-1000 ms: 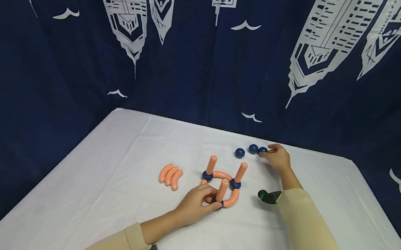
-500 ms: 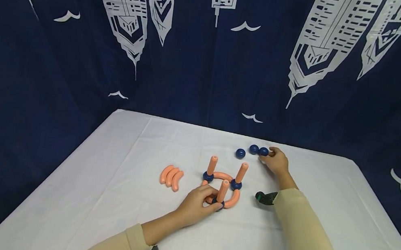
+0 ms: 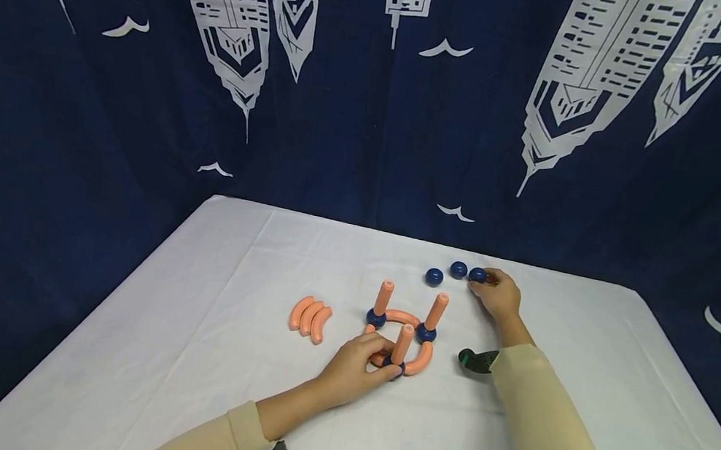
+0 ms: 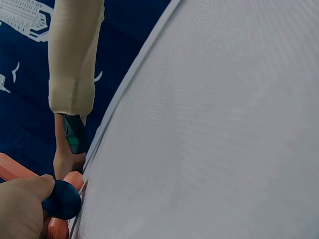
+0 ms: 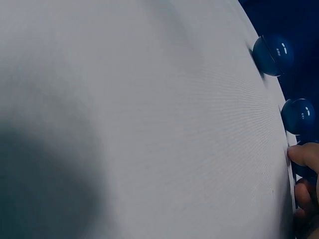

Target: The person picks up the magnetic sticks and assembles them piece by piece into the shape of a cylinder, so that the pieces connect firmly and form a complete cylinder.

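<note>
My left hand [image 3: 355, 371] grips the front navy ball [image 4: 65, 200] of a small ring built from navy balls and curved orange pieces [image 3: 423, 358]. From the ring's balls rise three orange rods [image 3: 436, 311], nearly upright; the front rod [image 3: 403, 343] stands on the gripped ball. The ring's left side is partly behind my fingers. Farther back, my right hand [image 3: 499, 298] pinches a loose navy ball [image 3: 478, 275] between thumb and fingers, low at the table. Two more loose balls, a middle one [image 3: 458, 270] and a left one [image 3: 434, 277], lie beside it.
Three curved orange pieces [image 3: 309, 319] lie side by side on the white tablecloth [image 3: 220, 371], left of the ring. A dark blue curtain [image 3: 343, 142] hangs behind the table's back edge. Black wrist devices [image 3: 480, 360] stick out from both sleeves.
The right hand's fingers have closed round the rightmost loose ball, and a small gap has opened between it and the middle ball. The left hand stays in place on the ring.
</note>
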`<state>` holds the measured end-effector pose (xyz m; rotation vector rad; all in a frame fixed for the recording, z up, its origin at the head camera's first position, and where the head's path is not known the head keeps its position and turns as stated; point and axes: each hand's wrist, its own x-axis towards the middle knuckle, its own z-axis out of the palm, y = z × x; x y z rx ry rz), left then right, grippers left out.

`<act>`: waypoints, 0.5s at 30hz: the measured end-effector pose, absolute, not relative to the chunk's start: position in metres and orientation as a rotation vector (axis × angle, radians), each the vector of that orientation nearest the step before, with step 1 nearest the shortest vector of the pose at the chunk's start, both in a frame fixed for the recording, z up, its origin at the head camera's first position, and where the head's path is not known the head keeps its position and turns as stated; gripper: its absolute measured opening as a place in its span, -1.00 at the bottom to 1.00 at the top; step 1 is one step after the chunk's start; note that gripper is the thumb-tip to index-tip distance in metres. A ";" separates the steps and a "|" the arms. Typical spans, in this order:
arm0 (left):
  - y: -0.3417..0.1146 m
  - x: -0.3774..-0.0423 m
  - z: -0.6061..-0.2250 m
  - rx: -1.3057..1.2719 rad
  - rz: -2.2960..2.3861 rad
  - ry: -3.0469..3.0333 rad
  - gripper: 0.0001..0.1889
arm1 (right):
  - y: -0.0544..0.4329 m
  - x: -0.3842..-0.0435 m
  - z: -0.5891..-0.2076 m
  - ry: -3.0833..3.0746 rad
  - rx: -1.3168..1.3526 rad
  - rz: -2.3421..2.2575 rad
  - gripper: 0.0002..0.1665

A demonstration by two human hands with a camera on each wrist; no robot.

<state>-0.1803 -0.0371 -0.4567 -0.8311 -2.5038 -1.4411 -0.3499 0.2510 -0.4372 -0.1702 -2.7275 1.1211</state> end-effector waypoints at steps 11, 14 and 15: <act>-0.036 -0.180 -0.456 -0.838 -1.432 -2.514 -0.77 | 0.259 -0.342 -0.436 -2.647 -0.228 1.234 -0.42; -0.036 -0.181 -0.456 -0.838 -1.429 -2.508 -0.78 | 0.260 -0.341 -0.434 -2.639 -0.221 1.289 -0.41; -0.037 -0.181 -0.457 -0.839 -1.426 -2.506 -0.78 | 0.261 -0.340 -0.433 -2.638 -0.216 1.310 -0.41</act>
